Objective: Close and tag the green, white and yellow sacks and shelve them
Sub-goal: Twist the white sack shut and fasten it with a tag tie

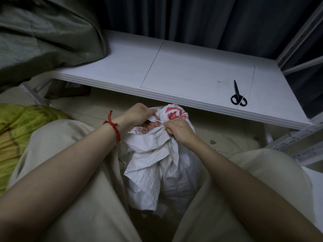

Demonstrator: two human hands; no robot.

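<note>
A white sack [157,159] with red print stands on the floor between my knees. Its mouth is bunched together just below the shelf edge. My right hand [176,130] grips the gathered neck of the sack. My left hand [139,114] pinches a thin white tie [158,121] that runs across to the neck. A green sack [43,37] lies on the left end of the white shelf [183,75]. A yellow sack [22,130] lies on the floor at my left.
Black scissors [238,95] lie on the right part of the shelf. A white metal shelf upright [293,137] stands at the right. A dark curtain [209,18] hangs behind the shelf. My legs in pale trousers flank the white sack.
</note>
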